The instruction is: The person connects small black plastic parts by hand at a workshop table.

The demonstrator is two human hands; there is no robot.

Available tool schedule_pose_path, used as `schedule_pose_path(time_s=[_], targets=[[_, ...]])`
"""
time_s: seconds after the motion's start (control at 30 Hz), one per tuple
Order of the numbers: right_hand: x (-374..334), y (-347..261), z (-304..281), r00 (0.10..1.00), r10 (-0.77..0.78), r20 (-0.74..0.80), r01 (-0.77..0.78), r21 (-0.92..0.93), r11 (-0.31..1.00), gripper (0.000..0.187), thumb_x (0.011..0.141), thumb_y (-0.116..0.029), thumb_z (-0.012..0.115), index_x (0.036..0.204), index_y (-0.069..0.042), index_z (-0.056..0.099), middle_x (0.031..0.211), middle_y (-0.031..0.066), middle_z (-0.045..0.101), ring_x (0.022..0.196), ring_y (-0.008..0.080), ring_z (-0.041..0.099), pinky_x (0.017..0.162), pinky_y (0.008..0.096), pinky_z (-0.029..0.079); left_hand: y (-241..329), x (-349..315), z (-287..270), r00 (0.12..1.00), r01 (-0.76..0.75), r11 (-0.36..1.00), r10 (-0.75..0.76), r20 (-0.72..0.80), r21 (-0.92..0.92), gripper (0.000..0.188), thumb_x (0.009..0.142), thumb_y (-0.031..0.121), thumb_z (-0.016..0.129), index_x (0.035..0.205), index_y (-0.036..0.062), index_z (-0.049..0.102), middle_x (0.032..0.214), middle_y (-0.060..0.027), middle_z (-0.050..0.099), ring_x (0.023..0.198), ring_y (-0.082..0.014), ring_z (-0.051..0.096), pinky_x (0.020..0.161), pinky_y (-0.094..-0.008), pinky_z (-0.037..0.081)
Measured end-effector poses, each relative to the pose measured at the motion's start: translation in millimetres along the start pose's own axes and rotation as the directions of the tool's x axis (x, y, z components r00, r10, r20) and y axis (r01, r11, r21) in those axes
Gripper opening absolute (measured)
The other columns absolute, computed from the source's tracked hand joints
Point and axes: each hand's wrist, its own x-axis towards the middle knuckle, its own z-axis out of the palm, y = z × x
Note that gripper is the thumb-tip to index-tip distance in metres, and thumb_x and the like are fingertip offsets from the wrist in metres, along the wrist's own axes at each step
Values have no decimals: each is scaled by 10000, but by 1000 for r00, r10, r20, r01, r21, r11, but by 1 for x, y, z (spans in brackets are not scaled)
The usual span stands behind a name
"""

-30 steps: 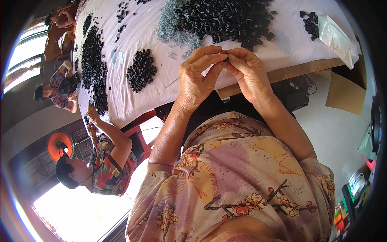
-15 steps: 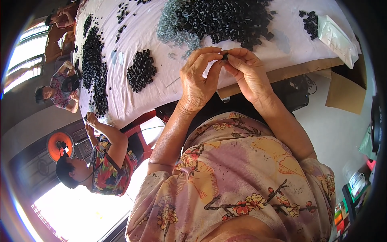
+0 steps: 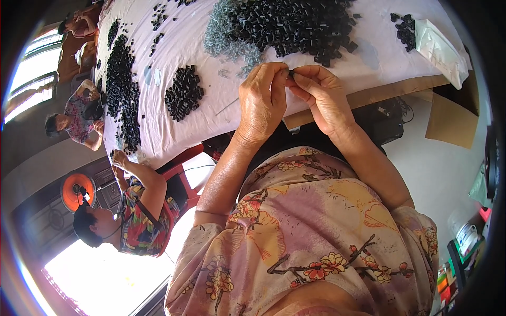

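Both my hands meet above the near edge of the cloth-covered table. Between thumb and fingers, my right hand [image 3: 328,100] pinches a small black plastic piece [image 3: 291,75]. My left hand [image 3: 262,100] is closed with its fingertips against the left end of that piece; whatever it may hold is hidden. Just beyond my hands lies a large heap of black tubular pieces [image 3: 298,29]. Against its left side rests a pile of small clear parts [image 3: 226,34]. A smaller heap of black pieces [image 3: 183,95] sits to the left, and a thin rod [image 3: 226,107] lies beside my left wrist.
A long black heap [image 3: 122,84] spreads along the table's left part. At the right stand a white plastic bag [image 3: 441,52] and a few black pieces [image 3: 406,32], above a cardboard box [image 3: 450,121]. A co-worker [image 3: 137,210] sits at the left, near an orange fan [image 3: 79,190].
My left hand has turned and its fingers have closed in toward the black piece. My right hand stays nearly in place, still pinching it.
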Motion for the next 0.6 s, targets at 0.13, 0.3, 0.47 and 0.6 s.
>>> schedule_pose_path(time_s=[0.13,0.3,0.47,0.6], targets=[[0,0,1,1000,2,-16,-2,-19,1000,99,936,-17,618,1026,-1,656,983,98,695,912,173,693,822,263,573,0,2,2,1000,-17,1000,17,9,17,30,889,16,602,905,-5,614,794,-161,641,714,-348,639,637,-403,505],[-1,1,0,998,6,-56,-9,-54,999,110,923,-5,629,1033,6,636,969,100,688,878,165,688,824,264,577,-1,3,8,999,-38,990,35,25,133,48,899,36,582,874,-4,572,781,-171,620,719,-380,615,633,-446,497],[-2,3,1,997,-27,-74,23,-59,998,119,913,13,632,1032,13,630,965,105,689,875,150,680,825,262,578,-4,3,14,995,-96,979,94,19,179,55,885,26,580,847,-5,554,767,-178,610,705,-378,610,632,-449,497],[-3,2,3,995,-42,-86,37,-63,997,126,915,21,624,1040,21,633,965,107,691,876,146,676,832,264,576,-2,4,15,996,-86,982,85,17,167,59,884,26,579,839,-3,555,757,-179,608,689,-378,610,621,-449,499]])
